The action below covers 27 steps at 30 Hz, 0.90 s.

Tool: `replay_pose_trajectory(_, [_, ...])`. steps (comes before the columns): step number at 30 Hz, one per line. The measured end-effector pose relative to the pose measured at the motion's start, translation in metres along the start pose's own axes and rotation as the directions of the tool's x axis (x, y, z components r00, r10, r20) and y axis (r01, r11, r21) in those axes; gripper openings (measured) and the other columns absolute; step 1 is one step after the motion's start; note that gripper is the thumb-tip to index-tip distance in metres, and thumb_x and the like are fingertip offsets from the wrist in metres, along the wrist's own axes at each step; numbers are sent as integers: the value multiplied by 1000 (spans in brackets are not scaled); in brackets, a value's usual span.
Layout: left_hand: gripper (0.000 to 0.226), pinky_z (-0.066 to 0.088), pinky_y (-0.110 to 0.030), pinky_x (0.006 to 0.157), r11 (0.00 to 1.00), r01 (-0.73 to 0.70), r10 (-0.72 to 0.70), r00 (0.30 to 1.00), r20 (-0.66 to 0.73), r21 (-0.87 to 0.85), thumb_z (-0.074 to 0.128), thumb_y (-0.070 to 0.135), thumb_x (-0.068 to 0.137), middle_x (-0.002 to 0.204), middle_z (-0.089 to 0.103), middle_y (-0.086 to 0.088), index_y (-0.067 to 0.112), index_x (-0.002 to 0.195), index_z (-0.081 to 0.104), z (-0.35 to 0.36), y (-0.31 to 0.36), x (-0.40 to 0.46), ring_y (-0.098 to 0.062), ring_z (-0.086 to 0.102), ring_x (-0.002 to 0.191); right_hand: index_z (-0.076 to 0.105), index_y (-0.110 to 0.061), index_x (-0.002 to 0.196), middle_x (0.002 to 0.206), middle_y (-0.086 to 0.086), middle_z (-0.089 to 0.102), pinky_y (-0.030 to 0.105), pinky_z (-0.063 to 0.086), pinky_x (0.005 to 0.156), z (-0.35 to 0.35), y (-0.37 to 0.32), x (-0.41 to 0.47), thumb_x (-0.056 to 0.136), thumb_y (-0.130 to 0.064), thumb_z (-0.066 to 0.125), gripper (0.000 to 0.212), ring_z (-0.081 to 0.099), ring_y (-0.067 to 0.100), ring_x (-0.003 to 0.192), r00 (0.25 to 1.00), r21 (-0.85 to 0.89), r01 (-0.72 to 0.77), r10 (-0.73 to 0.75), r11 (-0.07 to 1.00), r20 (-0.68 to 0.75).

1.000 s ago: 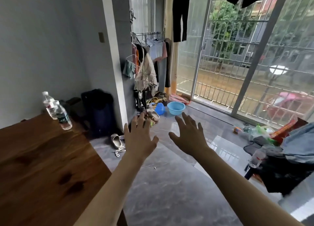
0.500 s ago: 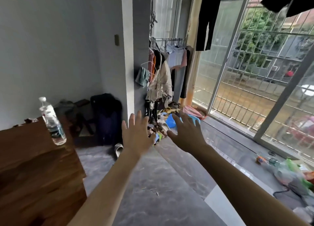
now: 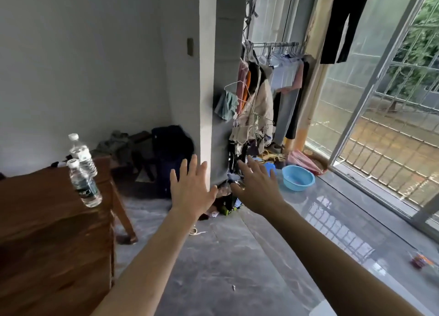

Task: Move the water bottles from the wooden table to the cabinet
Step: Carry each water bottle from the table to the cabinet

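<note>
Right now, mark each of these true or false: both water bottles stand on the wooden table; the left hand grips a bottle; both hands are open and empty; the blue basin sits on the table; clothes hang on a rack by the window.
1. True: both water bottles stand on the wooden table, near its far corner.
2. False: the left hand holds nothing.
3. True: so is the right hand, fingers spread.
4. False: the blue basin sits on the floor.
5. True: clothes hang there.

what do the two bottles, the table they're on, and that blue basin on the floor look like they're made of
The two bottles: clear, thin plastic, see-through with ribbed walls and white caps. The table: apparently wood, glossy brown with visible grain. The blue basin: probably moulded plastic, with a smooth, uniform colour.
</note>
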<state>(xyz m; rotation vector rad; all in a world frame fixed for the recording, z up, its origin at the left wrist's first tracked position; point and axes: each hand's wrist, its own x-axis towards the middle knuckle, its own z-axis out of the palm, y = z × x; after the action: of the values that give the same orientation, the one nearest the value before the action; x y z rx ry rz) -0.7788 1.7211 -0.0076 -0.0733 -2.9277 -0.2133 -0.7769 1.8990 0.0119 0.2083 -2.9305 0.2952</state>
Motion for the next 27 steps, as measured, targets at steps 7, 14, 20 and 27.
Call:
replay_pose_trajectory(7, [77, 14, -54, 124, 984, 171, -170, 985, -24, 46, 49, 57, 98, 173, 6, -5, 25, 161, 20, 17, 0, 62, -29, 7, 159, 21, -24, 153, 165, 4, 11, 58, 14, 118, 18, 21, 93, 93, -49, 49, 71, 11, 27, 151, 983, 50, 166, -169, 985, 71])
replay_pose_trajectory(14, [75, 15, -55, 124, 936, 348, -346, 937, -41, 52, 50, 57, 98, 172, 8, -5, 25, 161, 23, 22, -11, 98, -29, 8, 159, 24, -23, 152, 164, 7, 14, 60, 17, 116, 33, 16, 160, 91, -50, 48, 70, 13, 28, 150, 926, 79, 355, -362, 932, 108])
replay_pose_trajectory(20, [75, 15, -54, 124, 868, 488, -486, 873, -45, 88, 49, 58, 98, 173, 7, -6, 26, 161, 22, 22, -45, 109, -30, 7, 159, 20, -25, 154, 165, 6, 11, 57, 12, 117, 49, -18, 205, 93, -51, 47, 71, 10, 29, 151, 853, 121, 494, -506, 861, 123])
replay_pose_trajectory(27, [75, 15, -54, 126, 798, 594, -595, 804, -26, 104, 46, 60, 100, 173, 4, -5, 27, 161, 19, 26, -100, 122, -30, 5, 159, 21, -24, 155, 165, 5, 9, 58, 12, 119, 82, -83, 241, 95, -48, 48, 69, 7, 28, 152, 751, 183, 608, -634, 772, 183])
